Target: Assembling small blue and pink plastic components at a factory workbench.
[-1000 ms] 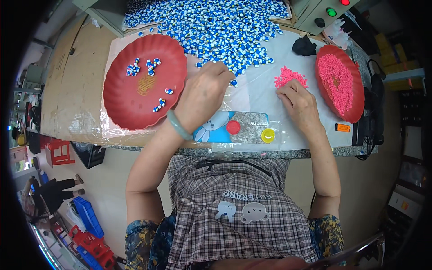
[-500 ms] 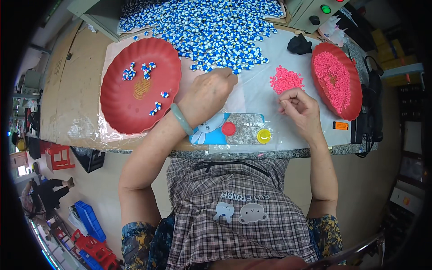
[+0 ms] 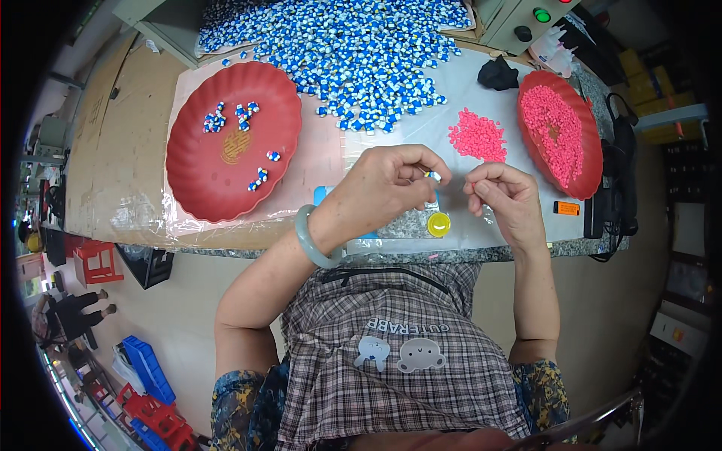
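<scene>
Piece (image 3: pixel 432 175), blue-white: pinched in your left hand (image 3: pixel 387 184) | your right hand (image 3: pixel 510 201): pinched narrow, contents cannot tell | pink pile (image 3: pixel 478 135): just far of it | red dish (image 3: pixel 207 177): left

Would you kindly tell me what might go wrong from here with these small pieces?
The left hand holds a tiny blue-and-white piece at its fingertips, so it might slip and drop. The right hand is close to the loose pink pieces, so a careless brush could scatter them.
</scene>
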Action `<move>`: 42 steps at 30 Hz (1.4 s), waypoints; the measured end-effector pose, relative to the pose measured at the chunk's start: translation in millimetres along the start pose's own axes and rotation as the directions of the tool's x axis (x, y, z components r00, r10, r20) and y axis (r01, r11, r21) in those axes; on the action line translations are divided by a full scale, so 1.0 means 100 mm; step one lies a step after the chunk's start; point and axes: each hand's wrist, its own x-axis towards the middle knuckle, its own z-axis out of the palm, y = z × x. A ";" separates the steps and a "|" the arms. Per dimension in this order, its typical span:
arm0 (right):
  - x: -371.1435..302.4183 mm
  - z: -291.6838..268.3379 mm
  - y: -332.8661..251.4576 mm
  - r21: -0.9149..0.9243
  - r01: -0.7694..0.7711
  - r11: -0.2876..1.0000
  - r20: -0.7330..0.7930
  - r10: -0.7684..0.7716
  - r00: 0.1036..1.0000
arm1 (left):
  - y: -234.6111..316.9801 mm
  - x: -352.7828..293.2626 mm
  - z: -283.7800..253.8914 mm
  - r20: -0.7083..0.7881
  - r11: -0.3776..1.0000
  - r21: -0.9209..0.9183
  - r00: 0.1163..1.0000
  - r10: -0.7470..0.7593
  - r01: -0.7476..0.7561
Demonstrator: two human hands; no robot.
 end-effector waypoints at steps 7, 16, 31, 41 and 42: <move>-0.02 0.04 -0.04 -0.066 0.019 0.998 0.015 -0.018 1.000 | 0.03 -0.03 0.06 -0.002 0.999 -0.013 0.999 0.035 -0.035; -0.02 0.19 -0.05 -0.186 0.123 0.975 -0.062 -0.137 0.989 | 0.05 -0.03 0.09 -0.054 0.996 0.080 0.997 0.046 -0.042; -0.06 0.38 -0.02 0.029 0.191 0.981 -0.113 -0.186 0.976 | 0.05 -0.02 0.21 -0.077 0.998 -0.020 0.995 0.062 -0.064; -0.14 0.40 -0.03 -0.346 0.317 0.883 -0.074 -0.362 0.929 | 0.03 -0.02 0.15 -0.001 0.996 -0.042 0.997 0.081 -0.081; -0.14 0.39 -0.02 -0.504 0.415 0.757 -0.007 -0.485 0.875 | 0.05 -0.03 0.13 0.049 0.990 -0.143 0.999 0.013 -0.006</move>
